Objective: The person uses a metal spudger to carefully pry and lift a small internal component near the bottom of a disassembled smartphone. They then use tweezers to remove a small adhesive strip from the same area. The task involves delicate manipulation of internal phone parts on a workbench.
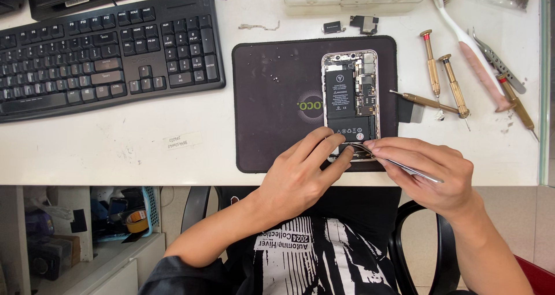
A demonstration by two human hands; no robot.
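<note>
Opened phone (350, 92) lay on the dark mat (272, 98), long axis pointing away from me. My right hand (430, 168) pinched tweezers (399, 163), tips aimed left into the phone's near end. Left hand (300, 170) was closest, fingers pressed flat on that bottom edge, not gripping anything.

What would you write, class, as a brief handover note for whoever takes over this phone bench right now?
Left hand: fingers steady the bottom end of the opened silver-framed phone.
Right hand: grips thin metal tweezers, tips at the phone's lower edge.
The phone lies on the dark rectangular mat; brass-handled screwdrivers sit to its right.
Done: back is off, black battery exposed.
Left: work at the bottom end is under way; parts remain inside.
</note>
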